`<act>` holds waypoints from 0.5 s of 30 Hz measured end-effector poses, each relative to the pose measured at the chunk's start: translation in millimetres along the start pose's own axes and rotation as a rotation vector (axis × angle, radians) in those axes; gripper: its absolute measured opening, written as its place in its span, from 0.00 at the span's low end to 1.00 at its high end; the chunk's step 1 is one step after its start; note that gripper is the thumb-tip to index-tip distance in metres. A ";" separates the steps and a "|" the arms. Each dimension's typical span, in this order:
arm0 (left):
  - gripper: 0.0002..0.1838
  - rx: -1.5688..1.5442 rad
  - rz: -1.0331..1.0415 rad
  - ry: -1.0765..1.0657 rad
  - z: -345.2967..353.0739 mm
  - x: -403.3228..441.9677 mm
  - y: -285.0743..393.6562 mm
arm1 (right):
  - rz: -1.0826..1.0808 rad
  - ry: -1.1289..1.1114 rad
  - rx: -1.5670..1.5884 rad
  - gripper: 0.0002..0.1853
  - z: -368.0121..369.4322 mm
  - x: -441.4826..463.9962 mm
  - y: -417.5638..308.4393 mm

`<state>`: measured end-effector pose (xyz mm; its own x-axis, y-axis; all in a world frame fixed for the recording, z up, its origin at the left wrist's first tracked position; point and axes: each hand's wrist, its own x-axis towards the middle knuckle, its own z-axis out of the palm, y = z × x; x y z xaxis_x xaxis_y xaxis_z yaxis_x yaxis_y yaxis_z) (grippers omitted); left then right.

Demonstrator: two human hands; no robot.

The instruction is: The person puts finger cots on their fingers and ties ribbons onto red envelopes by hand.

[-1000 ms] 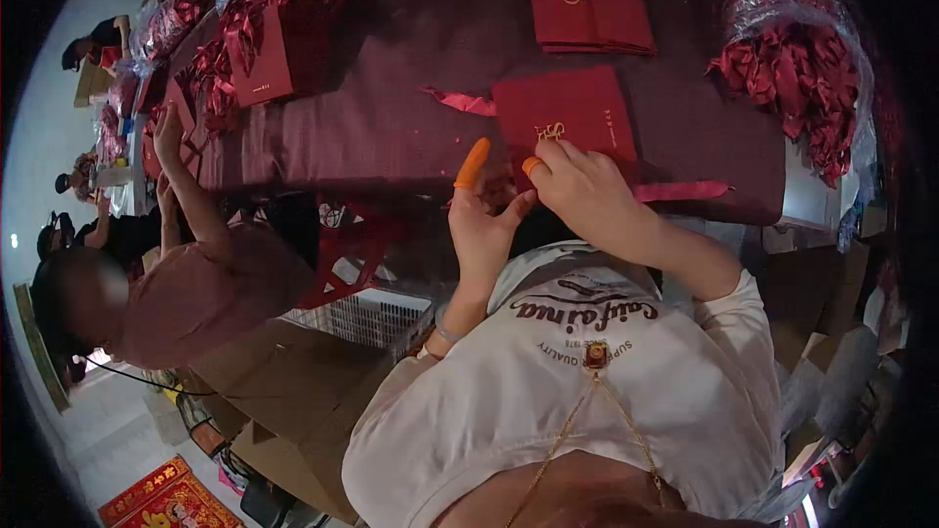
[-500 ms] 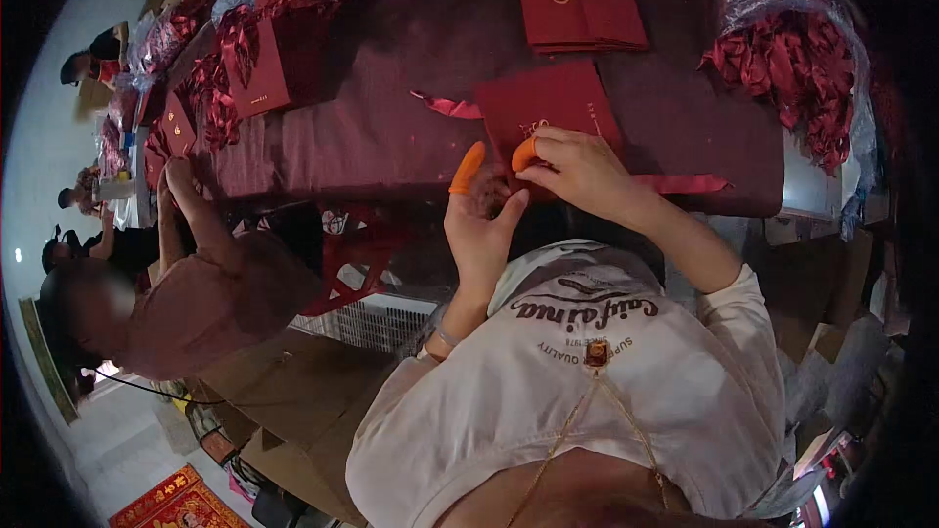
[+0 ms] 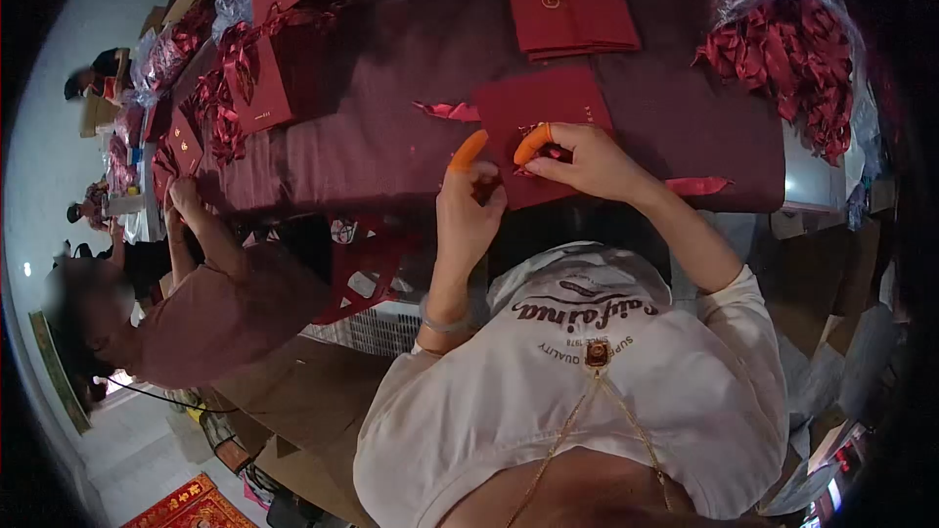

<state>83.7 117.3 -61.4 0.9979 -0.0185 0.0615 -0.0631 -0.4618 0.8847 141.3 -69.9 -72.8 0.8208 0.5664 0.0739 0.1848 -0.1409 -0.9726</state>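
A dark red bag [image 3: 499, 103] with gold print lies on the cloth-covered table before me. A red ribbon [image 3: 448, 110] sticks out past its left side, and another ribbon end [image 3: 699, 186] lies to its right. My right hand [image 3: 582, 158], an orange cover on its index finger, pinches a small piece of red ribbon [image 3: 556, 152] over the bag. At the bag's lower left, my left hand [image 3: 471, 205] is partly curled, its orange-covered index finger raised and its thumb apart. Nothing shows in its grasp.
Stacked red bags [image 3: 577, 10] lie farther back. A plastic sack of red ribbons [image 3: 782, 59] is at right. Standing bags [image 3: 262, 88] and ribbon bundles are at left, where another person [image 3: 235, 308] works. A white crate [image 3: 372, 328] and cardboard [image 3: 293, 381] are below.
My right index finger and thumb have closed on ribbon at the bag. My left hand has shifted slightly left, its fingers more curled. The other person's hands have moved down along the table edge.
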 end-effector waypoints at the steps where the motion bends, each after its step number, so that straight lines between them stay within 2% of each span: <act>1: 0.33 -0.006 -0.001 -0.007 0.0 1.4 0.6 | 0.000 0.005 0.001 0.09 -0.5 -0.2 0.0; 5: 0.28 0.122 0.019 -0.014 -2.9 7.0 1.2 | 0.004 -0.022 -0.009 0.12 -7.9 -0.6 -8.5; 7: 0.25 0.295 0.090 -0.107 -8.7 12.9 7.5 | 0.021 -0.042 -0.028 0.14 -9.6 -0.5 -10.5; 8: 0.22 0.295 0.177 -0.124 -10.1 15.5 10.8 | 0.020 -0.040 -0.025 0.13 -9.7 -0.2 -8.7; 10: 0.22 0.356 0.208 -0.166 -13.1 19.8 13.8 | 0.020 -0.036 -0.024 0.13 -8.9 1.4 -3.3; 13: 0.20 0.472 0.246 -0.196 -20.7 22.8 21.3 | -0.098 -0.034 -0.121 0.13 -8.2 4.6 1.0; 15: 0.16 0.605 0.298 -0.187 -29.9 17.0 18.6 | 0.038 -0.075 -0.108 0.13 -7.5 3.7 -3.9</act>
<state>99.2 134.9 -30.1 0.9279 -0.3483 0.1329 -0.3707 -0.8249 0.4267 147.7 -73.3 -67.0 0.7862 0.6178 0.0169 0.2148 -0.2475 -0.9448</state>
